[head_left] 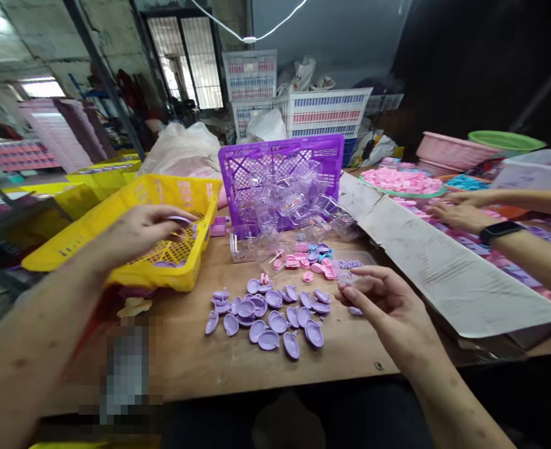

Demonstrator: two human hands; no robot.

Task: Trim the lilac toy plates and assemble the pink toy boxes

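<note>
My left hand point(148, 227) is over the yellow basket point(85, 234), its fingers closed on a small purple oval piece point(180, 219). A few similar purple pieces point(170, 263) lie in the bottom of that basket. My right hand point(387, 305) is raised above the table at the right, thumb and forefinger pinched together. Whatever is between those fingertips is too small to name. Just behind them is a shallow clear tray point(366, 257) with tiny purple parts point(350, 264). Between my hands, many shallow purple oval pieces point(269, 340) are spread on the wooden table point(238, 374).
Clear plastic packages point(275, 199) lean in a purple basket point(223, 168) behind small pink parts point(298, 260). A whitish cardboard divider point(434, 268) stands at the right. Beyond it, another person's hands point(462, 212) reach among pink pieces, near a round tray point(401, 181).
</note>
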